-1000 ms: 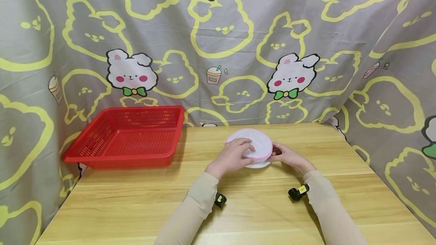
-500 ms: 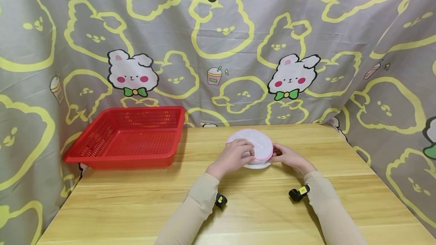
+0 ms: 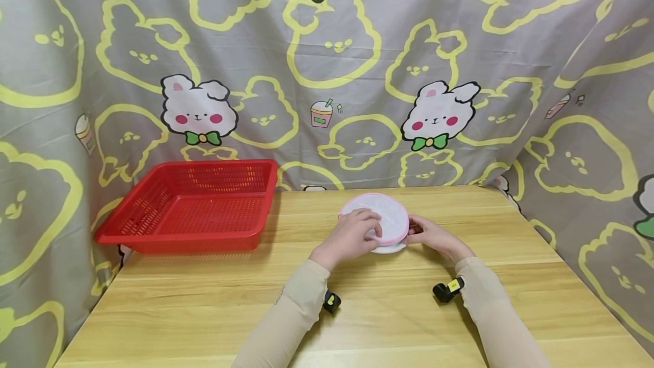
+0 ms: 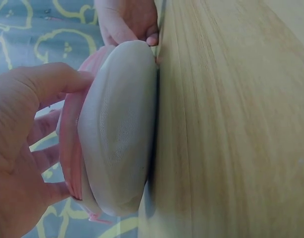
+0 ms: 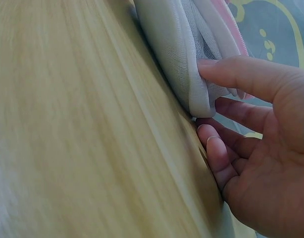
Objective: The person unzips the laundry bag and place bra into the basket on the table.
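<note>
A round white mesh laundry bag (image 3: pixel 392 217) with a pink zip band lies on the wooden table, right of the middle in the head view. My left hand (image 3: pixel 351 234) grips its upper part from the left, the thumb on the pink band and the fingers round the far side in the left wrist view. From the right, my right hand (image 3: pixel 433 235) pinches the bag's white mesh edge between thumb and forefinger, as the right wrist view shows. The other fingers of that hand are curled low, close to the table. Part of the bag's top is hidden under my left hand.
A red perforated plastic basket (image 3: pixel 258 226) stands at the table's back left. Behind the table (image 3: pixel 388 317) hangs a grey curtain (image 3: pixel 352 146) with rabbit prints. Black wrist cameras sit on both sleeves.
My left fingers have drawn in slightly on the bag's top, which has shifted a little under them. My right hand keeps its place at the edge.
</note>
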Demonstrator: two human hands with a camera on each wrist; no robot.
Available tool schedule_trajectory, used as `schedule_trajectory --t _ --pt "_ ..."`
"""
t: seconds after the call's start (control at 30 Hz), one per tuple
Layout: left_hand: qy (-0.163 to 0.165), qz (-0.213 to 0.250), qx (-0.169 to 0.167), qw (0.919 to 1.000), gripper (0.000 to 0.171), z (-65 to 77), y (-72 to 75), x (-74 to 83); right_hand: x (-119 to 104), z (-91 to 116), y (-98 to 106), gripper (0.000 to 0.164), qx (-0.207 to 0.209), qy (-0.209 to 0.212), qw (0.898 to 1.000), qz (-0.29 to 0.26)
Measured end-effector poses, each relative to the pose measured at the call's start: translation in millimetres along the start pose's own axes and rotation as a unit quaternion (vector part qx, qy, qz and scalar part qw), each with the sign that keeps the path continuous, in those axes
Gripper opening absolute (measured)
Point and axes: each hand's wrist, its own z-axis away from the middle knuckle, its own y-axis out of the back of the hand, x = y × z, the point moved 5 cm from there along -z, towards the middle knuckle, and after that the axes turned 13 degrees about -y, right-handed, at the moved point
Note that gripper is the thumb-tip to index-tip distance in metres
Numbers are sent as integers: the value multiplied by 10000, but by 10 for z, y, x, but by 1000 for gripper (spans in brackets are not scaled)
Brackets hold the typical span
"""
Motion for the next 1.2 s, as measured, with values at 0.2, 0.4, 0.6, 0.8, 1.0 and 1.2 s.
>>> schedule_trajectory --t 0.2,0.4,0.6,0.8,1.0,1.2 --pt "-22 -42 165 9999 8 -1 18 -12 -8 -6 -9 62 -6 43 10000 37" --pt "-11 63 329 9994 9 -1 40 -24 -27 -3 -11 61 -27 78 10000 -14" --pt "36 249 508 9984 9 -1 67 -28 -33 3 -21 62 -30 -6 10000 -59" --pt "113 493 719 9961 9 -9 78 -42 -17 -9 -21 63 -24 -18 10000 -60" --pt "305 923 831 9918 8 -11 113 -55 2 -24 -14 64 9 -6 10000 25" --pt "414 1291 1034 9854 6 3 158 -73 4 -15 -10 62 45 -31 10000 31"
